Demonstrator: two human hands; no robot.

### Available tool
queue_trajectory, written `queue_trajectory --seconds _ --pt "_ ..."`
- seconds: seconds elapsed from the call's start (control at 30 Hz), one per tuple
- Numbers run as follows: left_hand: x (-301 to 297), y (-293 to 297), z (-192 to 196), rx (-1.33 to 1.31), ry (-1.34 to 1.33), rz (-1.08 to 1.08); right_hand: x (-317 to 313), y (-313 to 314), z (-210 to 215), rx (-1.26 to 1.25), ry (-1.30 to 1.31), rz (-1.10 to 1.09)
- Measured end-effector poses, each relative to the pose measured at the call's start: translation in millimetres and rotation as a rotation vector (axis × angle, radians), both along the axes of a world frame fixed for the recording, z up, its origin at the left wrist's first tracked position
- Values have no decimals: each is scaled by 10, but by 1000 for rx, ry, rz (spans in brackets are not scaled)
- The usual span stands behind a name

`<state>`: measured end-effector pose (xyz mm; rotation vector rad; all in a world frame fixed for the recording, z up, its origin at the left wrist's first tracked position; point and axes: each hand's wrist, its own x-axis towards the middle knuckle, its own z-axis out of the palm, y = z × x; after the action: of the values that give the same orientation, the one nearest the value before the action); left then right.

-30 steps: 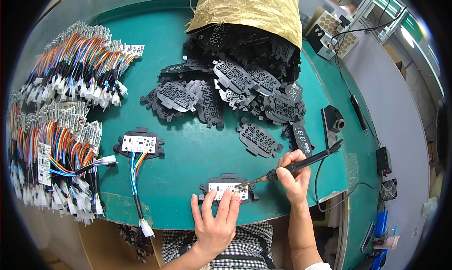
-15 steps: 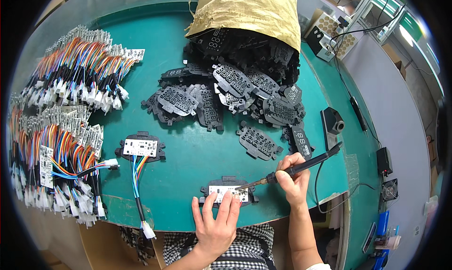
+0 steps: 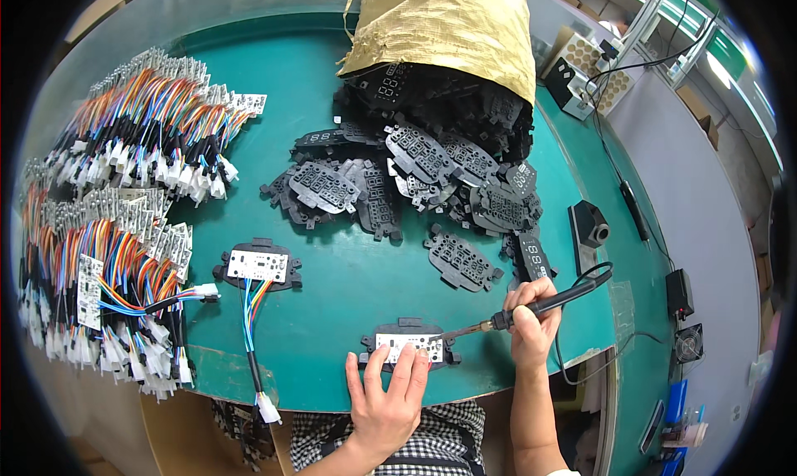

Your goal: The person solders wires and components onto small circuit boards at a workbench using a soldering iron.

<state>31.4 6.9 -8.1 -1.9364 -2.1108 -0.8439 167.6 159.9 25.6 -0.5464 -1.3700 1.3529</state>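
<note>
Green tabletop (image 3: 332, 297), lower centre: left hand (image 3: 384, 410) is spreading over a white board (image 3: 393, 341), right hand (image 3: 534, 322) gripping a soldering iron (image 3: 501, 319), apparently soldering, needing steadiness.

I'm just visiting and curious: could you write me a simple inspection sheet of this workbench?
Surface: green tabletop, near edge looking worn.
Job's things: white circuit board on a black plastic frame; soldering iron, tip at the board's right part, contact too small to confirm.
Clutter: wired boards heaped at left; loose black frames at the mouth of a yellow sack.
Hands: left hand has fingertips on the board; right hand grips the iron.
Cables: black cord loops from the iron's handle.
Surroundings: grey partition and small fan at right.
</note>
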Motion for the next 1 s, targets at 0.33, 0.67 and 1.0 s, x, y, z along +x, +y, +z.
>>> queue_trajectory --seconds 0.33,0.67,1.0 --pt "12 -9 22 -46 -15 29 -399 -158 128 -159 -278 41" --pt "5 -25 5 -39 -11 45 -462 -186 57 -135 -305 48" --pt "14 -22 12 -49 -7 47 -449 -190 7 -116 -303 34"
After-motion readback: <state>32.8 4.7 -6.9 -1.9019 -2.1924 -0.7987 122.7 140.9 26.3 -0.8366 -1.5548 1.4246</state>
